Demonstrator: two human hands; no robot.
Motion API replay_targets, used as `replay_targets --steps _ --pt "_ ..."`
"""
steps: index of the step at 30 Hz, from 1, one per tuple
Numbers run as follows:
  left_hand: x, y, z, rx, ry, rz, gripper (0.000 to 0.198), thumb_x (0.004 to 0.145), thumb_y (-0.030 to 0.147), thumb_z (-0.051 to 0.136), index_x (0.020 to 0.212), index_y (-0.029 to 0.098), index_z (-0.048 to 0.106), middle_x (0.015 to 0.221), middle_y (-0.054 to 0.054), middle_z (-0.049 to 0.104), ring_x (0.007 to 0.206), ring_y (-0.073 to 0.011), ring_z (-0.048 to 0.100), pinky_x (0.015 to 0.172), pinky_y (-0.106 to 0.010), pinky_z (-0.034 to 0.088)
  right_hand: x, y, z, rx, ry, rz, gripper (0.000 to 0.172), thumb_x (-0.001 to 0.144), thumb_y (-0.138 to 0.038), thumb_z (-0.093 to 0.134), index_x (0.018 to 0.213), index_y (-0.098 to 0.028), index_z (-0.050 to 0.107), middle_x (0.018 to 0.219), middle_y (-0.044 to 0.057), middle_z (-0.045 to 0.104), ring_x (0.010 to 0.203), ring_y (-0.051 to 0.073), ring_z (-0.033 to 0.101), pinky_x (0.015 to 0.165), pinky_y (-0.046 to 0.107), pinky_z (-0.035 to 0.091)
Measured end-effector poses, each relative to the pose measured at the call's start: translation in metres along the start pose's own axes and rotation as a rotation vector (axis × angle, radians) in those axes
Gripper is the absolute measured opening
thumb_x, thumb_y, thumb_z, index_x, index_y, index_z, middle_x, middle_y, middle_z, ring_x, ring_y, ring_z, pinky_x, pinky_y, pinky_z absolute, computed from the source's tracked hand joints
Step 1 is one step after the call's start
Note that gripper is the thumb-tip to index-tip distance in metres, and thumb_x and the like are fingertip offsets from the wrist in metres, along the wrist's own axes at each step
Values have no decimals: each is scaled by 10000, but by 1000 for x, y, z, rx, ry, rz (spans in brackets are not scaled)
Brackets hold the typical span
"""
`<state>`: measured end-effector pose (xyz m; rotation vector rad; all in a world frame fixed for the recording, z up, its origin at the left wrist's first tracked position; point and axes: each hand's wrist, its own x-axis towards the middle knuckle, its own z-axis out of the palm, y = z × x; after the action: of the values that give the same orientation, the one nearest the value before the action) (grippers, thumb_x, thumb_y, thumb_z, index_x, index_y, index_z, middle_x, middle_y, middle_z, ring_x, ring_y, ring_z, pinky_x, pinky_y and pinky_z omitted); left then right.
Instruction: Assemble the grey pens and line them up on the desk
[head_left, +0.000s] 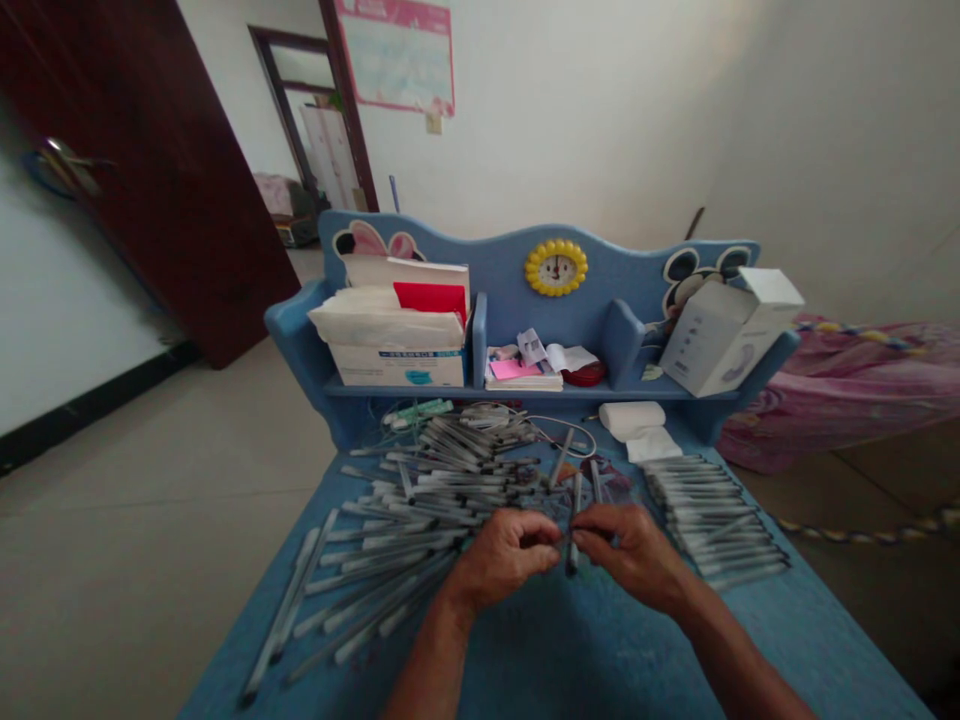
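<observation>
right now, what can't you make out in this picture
All in the head view:
What, if anything, the left hand's grip and right hand's grip pinch between their fingertips: too small and blurred.
Lower pens in the pile of pens: hidden by those on top.
Writing on the wall poster: blurred.
The rest of the left forearm: cut off by the bottom edge.

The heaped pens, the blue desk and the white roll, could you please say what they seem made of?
Pens: probably smooth plastic, given the uniform, greyish barrels. Blue desk: perhaps dull-painted wood, coloured all over, no grain visible. White roll: likely matte paper, its loose end lying limp.
</observation>
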<state>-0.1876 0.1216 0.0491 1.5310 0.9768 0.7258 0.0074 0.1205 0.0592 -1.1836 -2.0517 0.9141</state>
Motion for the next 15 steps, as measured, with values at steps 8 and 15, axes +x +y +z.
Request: replay_targets --steps 8,15 --pt "3 -2 6 94 -49 41 121 659 151 570 718 145 676 593 33 523 582 -112 456 547 -190 332 -9 15 9 35 -63 114 359 858 -338 450 566 -156 554 478 -34 471 454 89 448 448 201 305" --pt "4 -5 5 155 -54 29 141 662 179 597 774 141 674 660 33 561 666 -120 499 608 -186 367 -14 6 -1 33 -34 123 209 811 -350 532 858 -161 607 558 -43 501 514 97 455 483 199 326"
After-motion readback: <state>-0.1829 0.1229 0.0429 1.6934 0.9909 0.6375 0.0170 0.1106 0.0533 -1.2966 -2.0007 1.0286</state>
